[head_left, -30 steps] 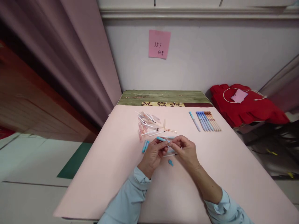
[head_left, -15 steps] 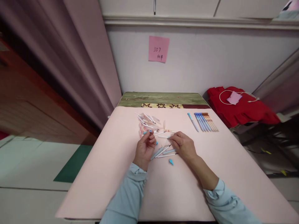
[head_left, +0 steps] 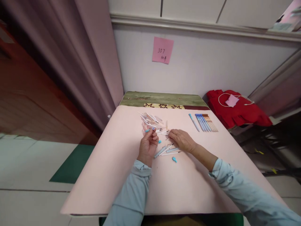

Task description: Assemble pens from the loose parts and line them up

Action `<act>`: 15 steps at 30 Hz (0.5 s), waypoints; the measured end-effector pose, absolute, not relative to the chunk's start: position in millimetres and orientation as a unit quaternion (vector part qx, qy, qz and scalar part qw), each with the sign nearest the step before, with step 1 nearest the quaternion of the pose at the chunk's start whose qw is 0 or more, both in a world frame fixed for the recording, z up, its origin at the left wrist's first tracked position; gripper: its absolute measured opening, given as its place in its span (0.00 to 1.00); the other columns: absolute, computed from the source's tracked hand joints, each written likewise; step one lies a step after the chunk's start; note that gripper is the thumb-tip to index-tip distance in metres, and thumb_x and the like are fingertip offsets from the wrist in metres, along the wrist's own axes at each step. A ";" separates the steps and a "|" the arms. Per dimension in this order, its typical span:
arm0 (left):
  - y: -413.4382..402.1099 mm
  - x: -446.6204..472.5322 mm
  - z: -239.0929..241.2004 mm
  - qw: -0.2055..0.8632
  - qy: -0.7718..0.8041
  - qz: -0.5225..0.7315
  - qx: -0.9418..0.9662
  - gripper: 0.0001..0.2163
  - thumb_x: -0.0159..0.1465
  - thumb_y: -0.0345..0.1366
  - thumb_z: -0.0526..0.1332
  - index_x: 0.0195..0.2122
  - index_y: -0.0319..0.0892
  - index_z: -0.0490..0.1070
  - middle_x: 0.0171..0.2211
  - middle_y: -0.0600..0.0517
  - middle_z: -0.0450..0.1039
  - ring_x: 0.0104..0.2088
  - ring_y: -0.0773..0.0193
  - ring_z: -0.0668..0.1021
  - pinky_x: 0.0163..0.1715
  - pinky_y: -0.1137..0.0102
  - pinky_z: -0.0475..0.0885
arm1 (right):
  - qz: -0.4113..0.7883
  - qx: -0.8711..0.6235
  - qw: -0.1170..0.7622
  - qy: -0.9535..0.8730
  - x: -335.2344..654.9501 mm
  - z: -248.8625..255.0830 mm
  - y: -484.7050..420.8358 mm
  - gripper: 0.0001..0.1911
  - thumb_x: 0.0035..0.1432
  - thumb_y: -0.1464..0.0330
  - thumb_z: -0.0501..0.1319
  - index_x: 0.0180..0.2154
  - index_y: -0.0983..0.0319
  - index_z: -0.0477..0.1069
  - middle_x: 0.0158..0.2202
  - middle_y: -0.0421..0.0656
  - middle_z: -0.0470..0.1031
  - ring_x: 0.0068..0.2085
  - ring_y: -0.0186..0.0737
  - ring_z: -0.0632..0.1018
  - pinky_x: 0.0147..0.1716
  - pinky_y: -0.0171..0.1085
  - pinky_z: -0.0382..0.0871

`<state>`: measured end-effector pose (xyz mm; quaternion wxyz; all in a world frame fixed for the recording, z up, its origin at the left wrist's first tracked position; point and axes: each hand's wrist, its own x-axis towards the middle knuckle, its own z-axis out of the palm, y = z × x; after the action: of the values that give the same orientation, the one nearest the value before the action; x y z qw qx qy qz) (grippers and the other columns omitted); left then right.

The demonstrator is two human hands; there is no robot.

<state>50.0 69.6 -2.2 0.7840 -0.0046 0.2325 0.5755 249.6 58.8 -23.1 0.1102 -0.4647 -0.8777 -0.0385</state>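
Observation:
My left hand [head_left: 148, 146] is closed, thumb against fingers, on a small blue pen cap [head_left: 147, 130] held above the table. To its right, my right hand [head_left: 182, 139] reaches palm down into the loose pen parts. Its fingers are bent together at the white pen refills [head_left: 164, 133], and the fingertips are partly hidden. Between the hands and nearer me lie light-blue pen barrels [head_left: 160, 152] and a white refill [head_left: 168, 153]. A loose blue cap [head_left: 174, 159] lies in front of them. Behind my left hand is a heap of clear and pinkish parts with refills [head_left: 150, 119].
At the right, blue pens [head_left: 204, 122] and brown-topped pens [head_left: 210, 122] lie in a row, with one blue pen [head_left: 194, 122] apart. The pink table cover [head_left: 113, 175] lies beneath. Red cloth [head_left: 246, 110] with a white cable is beyond the right edge.
My right hand has moved slightly away from me and left over the refills. The left hand still holds the blue cap. The view has shifted a little.

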 end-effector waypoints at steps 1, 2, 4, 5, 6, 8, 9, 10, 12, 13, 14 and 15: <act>69.2 50.0 -2.3 0.785 0.229 0.576 -0.003 0.06 0.65 0.23 0.58 0.31 0.35 0.71 0.29 0.50 0.73 0.22 0.77 0.70 0.19 0.83 0.64 | -0.014 -0.493 0.142 -0.858 247.3 -22.2 55.6 0.09 0.68 0.68 0.52 0.41 0.61 0.70 0.39 0.47 0.75 0.38 0.41 0.74 0.38 0.36 0.62; 68.7 50.3 -2.6 0.786 0.225 0.575 -0.001 0.06 0.64 0.23 0.59 0.31 0.35 0.72 0.29 0.50 0.73 0.22 0.77 0.70 0.19 0.83 0.64 | 0.015 -0.527 0.175 -0.831 244.5 -21.9 52.1 0.08 0.67 0.68 0.53 0.41 0.61 0.70 0.38 0.46 0.76 0.37 0.41 0.74 0.36 0.36 0.62; 67.7 51.3 -4.4 0.790 0.219 0.573 0.007 0.05 0.64 0.24 0.60 0.31 0.35 0.72 0.28 0.51 0.73 0.22 0.77 0.70 0.19 0.83 0.63 | 0.089 -0.591 0.247 -0.762 238.0 -23.5 45.1 0.08 0.65 0.68 0.52 0.41 0.59 0.69 0.34 0.42 0.76 0.33 0.39 0.75 0.33 0.35 0.63; 67.2 52.1 -5.7 0.791 0.218 0.572 0.011 0.04 0.63 0.24 0.61 0.31 0.36 0.72 0.28 0.51 0.73 0.22 0.77 0.70 0.19 0.83 0.63 | 0.132 -0.613 0.287 -0.724 234.6 -25.4 42.1 0.08 0.65 0.68 0.52 0.41 0.59 0.68 0.32 0.40 0.76 0.31 0.39 0.74 0.32 0.35 0.64; 66.8 52.9 -7.2 0.791 0.219 0.571 0.015 0.04 0.62 0.24 0.61 0.31 0.36 0.72 0.28 0.50 0.73 0.22 0.77 0.70 0.19 0.83 0.63 | 0.174 -0.625 0.328 -0.687 231.4 -27.8 39.4 0.08 0.64 0.66 0.52 0.40 0.59 0.69 0.30 0.39 0.76 0.29 0.38 0.74 0.31 0.34 0.64; 66.2 54.6 -10.4 0.790 0.224 0.570 0.022 0.03 0.61 0.24 0.63 0.30 0.36 0.71 0.28 0.50 0.74 0.22 0.76 0.70 0.19 0.82 0.63 | 0.243 -0.627 0.401 -0.622 226.3 -32.9 35.2 0.08 0.63 0.64 0.54 0.38 0.59 0.70 0.28 0.39 0.75 0.27 0.37 0.74 0.28 0.34 0.66; 66.0 55.4 -11.9 0.790 0.227 0.569 0.026 0.03 0.60 0.24 0.63 0.30 0.36 0.71 0.28 0.50 0.74 0.22 0.76 0.70 0.19 0.82 0.63 | 0.263 -0.625 0.426 -0.599 224.5 -35.1 33.8 0.09 0.62 0.63 0.55 0.37 0.60 0.71 0.27 0.38 0.75 0.26 0.37 0.73 0.27 0.34 0.66; 65.8 56.0 -13.1 0.789 0.230 0.569 0.028 0.03 0.60 0.24 0.64 0.30 0.36 0.71 0.28 0.50 0.74 0.22 0.76 0.71 0.19 0.82 0.64 | 0.269 -0.625 0.439 -0.586 223.5 -36.9 32.6 0.10 0.61 0.62 0.56 0.37 0.60 0.72 0.26 0.38 0.74 0.25 0.37 0.73 0.26 0.33 0.66; 65.4 56.9 -14.8 0.788 0.236 0.568 0.032 0.03 0.59 0.24 0.65 0.30 0.35 0.72 0.28 0.50 0.75 0.22 0.76 0.71 0.19 0.82 0.64 | 0.252 -0.629 0.442 -0.588 223.3 -39.0 31.4 0.10 0.60 0.62 0.57 0.36 0.60 0.74 0.26 0.39 0.74 0.25 0.37 0.73 0.26 0.34 0.66; 65.3 57.1 -15.3 0.787 0.239 0.567 0.034 0.03 0.58 0.24 0.65 0.31 0.35 0.72 0.28 0.50 0.75 0.22 0.76 0.71 0.19 0.82 0.64 | 0.234 -0.627 0.438 -0.600 224.0 -39.6 31.2 0.10 0.60 0.62 0.58 0.35 0.60 0.75 0.27 0.40 0.76 0.27 0.38 0.74 0.28 0.35 0.68; 65.1 57.3 -15.5 0.786 0.243 0.567 0.035 0.03 0.58 0.24 0.66 0.31 0.35 0.72 0.28 0.50 0.75 0.23 0.76 0.71 0.19 0.82 0.64 | 0.215 -0.622 0.433 -0.617 225.0 -40.2 31.2 0.10 0.59 0.63 0.58 0.35 0.60 0.77 0.30 0.41 0.77 0.30 0.39 0.76 0.31 0.36 0.69; 64.8 57.4 -15.6 0.785 0.247 0.566 0.038 0.04 0.57 0.24 0.66 0.31 0.35 0.72 0.28 0.50 0.75 0.23 0.76 0.71 0.19 0.82 0.64 | 0.200 -0.614 0.428 -0.632 226.1 -41.0 31.3 0.10 0.59 0.64 0.58 0.35 0.59 0.78 0.33 0.43 0.79 0.32 0.40 0.77 0.34 0.37 0.70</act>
<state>57.4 64.8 -15.6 0.7855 0.0375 0.2468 0.5663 226.1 31.3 -41.0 0.4281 -0.6140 -0.6323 0.1998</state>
